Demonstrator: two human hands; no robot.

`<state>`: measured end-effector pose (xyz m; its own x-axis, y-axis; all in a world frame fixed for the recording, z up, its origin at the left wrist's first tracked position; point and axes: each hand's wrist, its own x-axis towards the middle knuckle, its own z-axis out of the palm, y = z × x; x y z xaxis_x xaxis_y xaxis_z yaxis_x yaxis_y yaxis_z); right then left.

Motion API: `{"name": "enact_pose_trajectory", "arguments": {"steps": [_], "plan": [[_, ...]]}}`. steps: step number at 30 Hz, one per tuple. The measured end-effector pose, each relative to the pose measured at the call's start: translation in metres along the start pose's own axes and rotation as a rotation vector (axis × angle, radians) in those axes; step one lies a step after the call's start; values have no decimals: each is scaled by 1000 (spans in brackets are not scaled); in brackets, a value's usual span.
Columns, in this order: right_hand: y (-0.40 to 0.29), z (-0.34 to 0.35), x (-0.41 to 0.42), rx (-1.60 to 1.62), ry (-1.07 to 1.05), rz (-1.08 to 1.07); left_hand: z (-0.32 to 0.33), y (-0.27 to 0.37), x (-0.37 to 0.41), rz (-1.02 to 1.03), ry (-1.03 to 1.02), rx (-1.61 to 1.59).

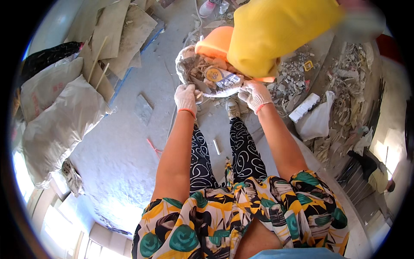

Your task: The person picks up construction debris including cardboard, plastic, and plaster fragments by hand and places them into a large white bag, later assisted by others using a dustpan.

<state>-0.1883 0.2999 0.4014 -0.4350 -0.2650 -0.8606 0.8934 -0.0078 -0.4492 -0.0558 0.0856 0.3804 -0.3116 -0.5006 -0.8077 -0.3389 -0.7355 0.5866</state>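
Both my hands wear off-white knit work gloves with orange cuffs. My left hand (187, 97) grips the near left rim of an open white sack (183, 73). At its near right rim, my right hand (257, 94) holds the edge. Broken rubble and scraps (202, 69) fill the mouth, with a crumpled printed wrapper (223, 77) on top. An orange plastic container (215, 42) is tilted over the far side of the sack. Another person's yellow sleeve (275, 35) covers much of it, and that person's hand is hidden.
Full white sacks (61, 123) and broken boards (110, 32) line the left. At right lie a rubble heap (288, 81), a white foam block (304, 107) and more debris (346, 106). A loose tile piece (144, 108) lies on the concrete floor. Another shoe (207, 8) shows beyond.
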Motion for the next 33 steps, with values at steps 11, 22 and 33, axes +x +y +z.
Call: {"name": "enact_pose_trajectory", "arguments": {"steps": [11, 22, 33], "plan": [[-4, 5, -7, 87, 87, -4, 12, 39, 7, 442, 342, 685], [5, -13, 1, 37, 85, 35, 57, 102, 61, 625, 54, 1422], [-34, 13, 13, 91, 51, 1, 58, 124, 85, 612, 132, 980]]}}
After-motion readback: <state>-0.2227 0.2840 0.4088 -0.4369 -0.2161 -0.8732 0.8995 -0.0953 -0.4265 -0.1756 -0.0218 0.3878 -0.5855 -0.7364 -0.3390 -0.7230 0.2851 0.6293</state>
